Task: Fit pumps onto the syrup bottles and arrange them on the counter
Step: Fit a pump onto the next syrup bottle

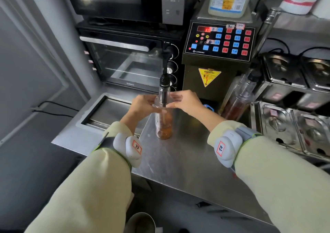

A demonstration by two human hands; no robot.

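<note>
Both hands, left hand (142, 105) and right hand (185, 101), grip the clear syrup bottle (164, 124) standing upright mid-worktop (187, 157), amber dregs inside, black pump (165, 72) fitted.

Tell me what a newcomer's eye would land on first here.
Both hands, left and right, close around a clear bottle with amber syrup standing mid-counter, a black pump rising from its neck. Behind it to the right, a keypad of red and blue buttons stands out.
</note>
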